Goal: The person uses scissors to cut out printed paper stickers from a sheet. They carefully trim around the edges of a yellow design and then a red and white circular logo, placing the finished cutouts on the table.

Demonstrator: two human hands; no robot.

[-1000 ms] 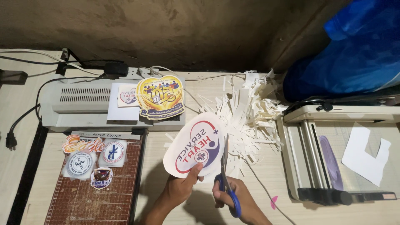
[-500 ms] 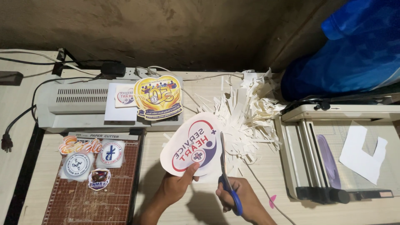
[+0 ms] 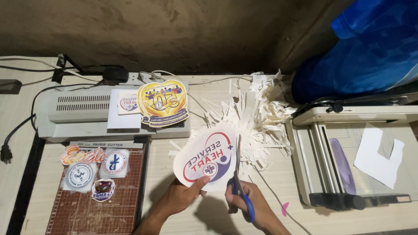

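Gripping printed cutout (image 3: 208,161), left hand (image 3: 182,196); right hand (image 3: 252,203) holding scissors (image 3: 238,182), blades pointing away.

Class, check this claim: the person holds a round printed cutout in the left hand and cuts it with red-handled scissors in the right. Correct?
Not quite. The head view shows the scissors in the right hand have blue handles; the left hand does hold the round printed cutout.
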